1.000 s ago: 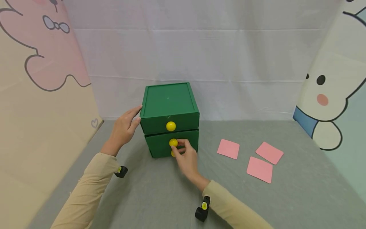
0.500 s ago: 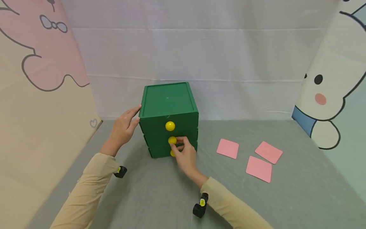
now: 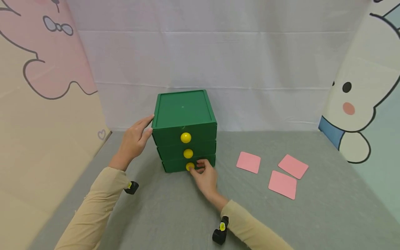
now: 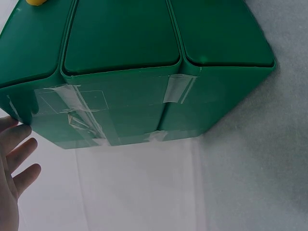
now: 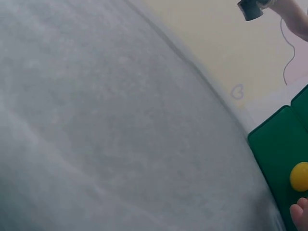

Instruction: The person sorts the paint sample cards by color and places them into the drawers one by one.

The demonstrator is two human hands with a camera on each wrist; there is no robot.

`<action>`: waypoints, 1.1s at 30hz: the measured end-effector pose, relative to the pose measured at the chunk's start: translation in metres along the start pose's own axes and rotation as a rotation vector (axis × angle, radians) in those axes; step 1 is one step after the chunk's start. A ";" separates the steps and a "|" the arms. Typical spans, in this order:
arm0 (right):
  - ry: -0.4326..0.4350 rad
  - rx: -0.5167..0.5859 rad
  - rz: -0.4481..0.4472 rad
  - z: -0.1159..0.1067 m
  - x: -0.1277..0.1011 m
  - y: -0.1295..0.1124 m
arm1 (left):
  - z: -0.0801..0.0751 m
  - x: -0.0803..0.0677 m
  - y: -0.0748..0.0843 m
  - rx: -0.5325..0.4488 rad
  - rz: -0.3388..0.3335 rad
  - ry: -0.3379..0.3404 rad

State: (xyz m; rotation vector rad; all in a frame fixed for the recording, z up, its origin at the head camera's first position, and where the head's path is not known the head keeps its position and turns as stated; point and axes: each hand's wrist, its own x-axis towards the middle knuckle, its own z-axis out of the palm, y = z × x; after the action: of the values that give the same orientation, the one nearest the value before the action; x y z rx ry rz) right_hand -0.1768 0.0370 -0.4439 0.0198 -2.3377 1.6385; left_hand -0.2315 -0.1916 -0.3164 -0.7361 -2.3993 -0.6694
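Observation:
A green cabinet (image 3: pixel 184 109) has three stacked drawers, each with a round yellow knob, and all three fronts sit pushed in. My left hand (image 3: pixel 132 140) rests against its upper left side with fingers extended; in the left wrist view the fingertips (image 4: pixel 19 130) lie by the taped side wall. My right hand (image 3: pixel 206 178) is at the bottom drawer (image 3: pixel 173 166), the thumb right at its yellow knob (image 3: pixel 189 166) and the bent fingers just to the right. The right wrist view shows fingertips (image 5: pixel 299 211) close beside that knob. Above are the middle knob (image 3: pixel 188 153) and top knob (image 3: pixel 185 138).
Three pink square cards lie on the grey cloth to the right: one nearer the cabinet (image 3: pixel 248 162), one farther back (image 3: pixel 293 166) and one in front (image 3: pixel 282 184). A white sheet (image 3: pixel 250 69) hangs behind, and printed cloth walls stand at both sides.
The middle drawer, pulled out a second ago, has slid back in under my right hand. That hand has left the middle knob and dropped to the bottom one. My left hand stays put.

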 end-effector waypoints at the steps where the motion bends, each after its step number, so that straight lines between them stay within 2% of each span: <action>1: 0.004 -0.006 0.007 0.001 -0.001 0.001 | 0.000 0.000 0.000 0.000 0.000 -0.001; 10: 0.017 -0.001 0.029 0.015 -0.001 0.005 | 0.000 0.001 0.002 -0.010 0.004 0.003; 18: 0.032 0.017 0.056 0.015 -0.002 0.001 | -0.001 0.002 0.002 0.000 0.009 0.009; 33: -0.094 0.072 0.059 0.001 -0.024 -0.001 | -0.001 0.000 0.000 0.007 0.005 0.005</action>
State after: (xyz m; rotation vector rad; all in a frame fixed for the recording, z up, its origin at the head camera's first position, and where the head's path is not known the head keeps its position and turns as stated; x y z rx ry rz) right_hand -0.1534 0.0322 -0.4491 0.0445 -2.3685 1.7857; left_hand -0.2310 -0.1917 -0.3156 -0.7360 -2.3935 -0.6600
